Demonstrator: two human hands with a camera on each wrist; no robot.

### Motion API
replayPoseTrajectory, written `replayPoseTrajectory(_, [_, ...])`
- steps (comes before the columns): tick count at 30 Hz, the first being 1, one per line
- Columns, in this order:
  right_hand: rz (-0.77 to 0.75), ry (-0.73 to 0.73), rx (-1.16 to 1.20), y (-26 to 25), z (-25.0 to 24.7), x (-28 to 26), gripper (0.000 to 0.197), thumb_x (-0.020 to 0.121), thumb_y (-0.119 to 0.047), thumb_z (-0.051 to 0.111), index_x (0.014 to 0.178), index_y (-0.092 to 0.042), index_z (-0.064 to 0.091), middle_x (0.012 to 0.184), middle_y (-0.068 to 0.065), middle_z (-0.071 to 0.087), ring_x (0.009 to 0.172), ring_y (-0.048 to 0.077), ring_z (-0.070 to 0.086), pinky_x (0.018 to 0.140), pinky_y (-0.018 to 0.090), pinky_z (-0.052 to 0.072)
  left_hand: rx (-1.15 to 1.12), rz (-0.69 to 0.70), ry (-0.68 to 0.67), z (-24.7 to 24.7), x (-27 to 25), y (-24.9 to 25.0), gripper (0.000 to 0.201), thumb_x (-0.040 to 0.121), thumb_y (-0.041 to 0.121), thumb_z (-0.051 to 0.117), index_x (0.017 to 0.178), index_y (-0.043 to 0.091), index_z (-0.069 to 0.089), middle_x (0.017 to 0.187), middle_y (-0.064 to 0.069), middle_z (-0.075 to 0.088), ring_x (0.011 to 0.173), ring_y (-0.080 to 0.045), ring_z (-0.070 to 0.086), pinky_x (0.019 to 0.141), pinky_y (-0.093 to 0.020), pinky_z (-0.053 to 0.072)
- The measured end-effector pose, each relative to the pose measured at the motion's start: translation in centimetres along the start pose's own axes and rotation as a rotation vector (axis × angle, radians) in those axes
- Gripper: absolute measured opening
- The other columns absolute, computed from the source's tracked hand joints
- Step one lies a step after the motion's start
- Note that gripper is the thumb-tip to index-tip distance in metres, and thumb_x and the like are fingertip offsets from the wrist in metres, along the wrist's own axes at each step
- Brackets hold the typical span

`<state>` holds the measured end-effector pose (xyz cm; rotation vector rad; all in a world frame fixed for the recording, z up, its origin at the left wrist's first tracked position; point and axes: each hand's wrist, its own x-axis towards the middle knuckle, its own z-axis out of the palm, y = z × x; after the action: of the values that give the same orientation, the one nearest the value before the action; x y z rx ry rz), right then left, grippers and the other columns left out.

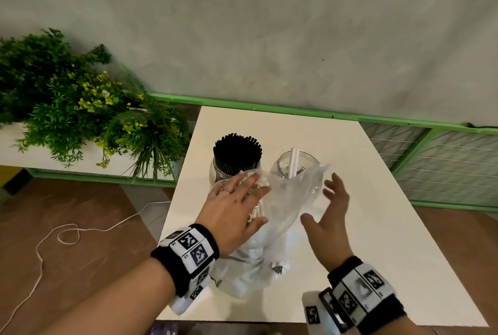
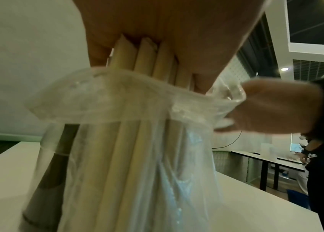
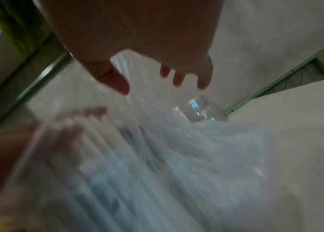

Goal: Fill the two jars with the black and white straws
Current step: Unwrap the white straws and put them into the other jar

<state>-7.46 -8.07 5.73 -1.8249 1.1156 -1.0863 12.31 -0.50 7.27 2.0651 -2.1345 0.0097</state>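
On the desk (image 1: 377, 200), the left jar (image 1: 223, 170) held black straws (image 1: 237, 150); the right jar (image 1: 285, 166) held two white. Left hand (image 1: 237, 213) fingers gripped white straws (image 2: 129, 58) in the bag (image 1: 285, 200), seen only from the left wrist. Right hand (image 1: 328, 218) fingers were spread, holding nothing.

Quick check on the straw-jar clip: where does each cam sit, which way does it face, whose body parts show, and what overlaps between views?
Head: on the person's head, facing forward and down at the white table; both hands and wristbands show.
Left wrist: looks along the left hand at pale straws in the clear plastic bag; the right hand shows too.
Right wrist: looks along the right hand's fingers, blurred.
Shared: the bag appears in all three.
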Motion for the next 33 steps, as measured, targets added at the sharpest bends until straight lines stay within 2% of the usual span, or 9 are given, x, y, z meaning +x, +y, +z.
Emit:
replayPoseTrajectory(3, [-0.39, 0.222, -0.066, -4.4, -1.9, 0.3, 0.047, 0.075, -0.021, 0.052, 0.121, -0.013, 0.048, 0.128, 0.005, 0.043, 0.125, 0.023, 0.039, 0.106, 0.041, 0.032, -0.017, -0.001, -0.006, -0.1, 0.1, -0.1, 0.064, 0.086, 0.063, 0.018, 0.144, 0.038, 0.021, 0.157, 0.009, 0.016, 0.145, -0.018, 0.013, 0.11, -0.042, 0.026])
replayPoseTrajectory(6, [-0.78, 0.068, -0.557, -7.2, -0.9, 1.5, 0.008, 0.082, -0.022, 0.06, 0.085, -0.019, 0.066, 0.106, -0.004, 0.064, 0.121, 0.025, 0.049, 0.103, 0.046, 0.031, -0.005, 0.013, 0.002, 0.1, 0.3, 0.1, 0.061, 0.086, 0.062, 0.022, 0.142, 0.036, 0.023, 0.155, 0.007, 0.023, 0.143, -0.021, 0.022, 0.107, -0.044, 0.035])
replayPoseTrajectory(9, [-0.888, -0.198, -0.968, -6.2, 0.1, 3.2, 0.004, 0.073, -0.022, 0.07, 0.071, -0.025, 0.069, 0.078, -0.011, 0.067, 0.113, 0.023, 0.059, 0.104, 0.055, 0.029, 0.006, 0.003, 0.026, 0.1, 0.3, 0.3, 0.058, 0.085, 0.06, 0.034, 0.136, 0.031, 0.032, 0.147, 0.003, 0.04, 0.135, -0.023, 0.039, 0.095, -0.045, 0.048])
replayPoseTrajectory(11, [-0.876, -0.35, -1.096, -5.2, 0.1, 4.4, 0.006, 0.068, -0.022, 0.074, 0.07, -0.027, 0.07, 0.072, -0.011, 0.064, 0.101, 0.023, 0.063, 0.102, 0.054, 0.032, 0.008, 0.01, 0.045, 0.3, 0.4, 0.3, 0.058, 0.084, 0.059, 0.036, 0.135, 0.032, 0.035, 0.149, 0.002, 0.038, 0.137, -0.023, 0.036, 0.097, -0.046, 0.046])
replayPoseTrajectory(17, [-0.694, -0.462, -1.074, -4.6, 0.8, 6.4, 0.046, 0.062, -0.006, 0.076, 0.104, -0.021, 0.067, 0.116, 0.008, 0.048, 0.071, 0.024, 0.057, 0.06, 0.035, 0.05, -0.01, 0.002, 0.113, 0.6, 0.0, -0.4, 0.059, 0.086, 0.06, 0.037, 0.14, 0.035, 0.03, 0.159, 0.002, 0.002, 0.147, -0.02, -0.003, 0.11, -0.042, 0.025])
replayPoseTrajectory(21, [-0.462, -0.566, -0.74, -3.9, 1.5, 6.7, 0.066, 0.08, -0.006, 0.065, 0.141, -0.018, 0.042, 0.125, 0.001, 0.05, 0.085, 0.018, 0.055, 0.077, 0.033, 0.048, -0.01, 0.018, 0.117, 0.7, -0.1, -0.3, 0.059, 0.087, 0.06, 0.035, 0.141, 0.037, 0.027, 0.159, 0.002, -0.007, 0.146, -0.019, -0.011, 0.111, -0.042, 0.024])
replayPoseTrajectory(27, [-0.039, -0.554, -0.214, -1.5, 3.2, 6.8, 0.051, 0.085, -0.013, 0.065, 0.133, -0.021, 0.048, 0.089, -0.007, 0.055, 0.084, 0.007, 0.056, 0.082, 0.022, 0.044, -0.041, 0.012, 0.073, 0.9, -0.1, -0.1, 0.061, 0.087, 0.061, 0.034, 0.142, 0.038, 0.022, 0.159, -0.001, 0.001, 0.147, -0.022, 0.003, 0.111, -0.041, 0.029])
replayPoseTrajectory(31, [-0.033, -0.499, -0.227, 0.1, 4.0, 6.6, 0.043, 0.085, -0.002, 0.053, 0.126, -0.017, 0.054, 0.081, -0.007, 0.048, 0.073, 0.016, 0.063, 0.077, 0.035, 0.052, -0.057, -0.016, 0.055, 1.0, 0.0, -0.2, 0.06, 0.087, 0.064, 0.029, 0.141, 0.041, 0.02, 0.158, 0.002, 0.003, 0.142, -0.02, 0.017, 0.107, -0.037, 0.034])
replayPoseTrajectory(33, [-0.128, -0.497, -0.357, 1.2, 4.0, 6.1, 0.04, 0.089, -0.017, 0.049, 0.129, -0.016, 0.053, 0.093, -0.006, 0.046, 0.082, 0.012, 0.054, 0.08, 0.026, 0.044, -0.07, -0.03, 0.06, 0.8, 0.0, 0.0, 0.057, 0.086, 0.062, 0.029, 0.139, 0.041, 0.023, 0.156, 0.004, 0.01, 0.136, -0.019, 0.026, 0.101, -0.036, 0.039])
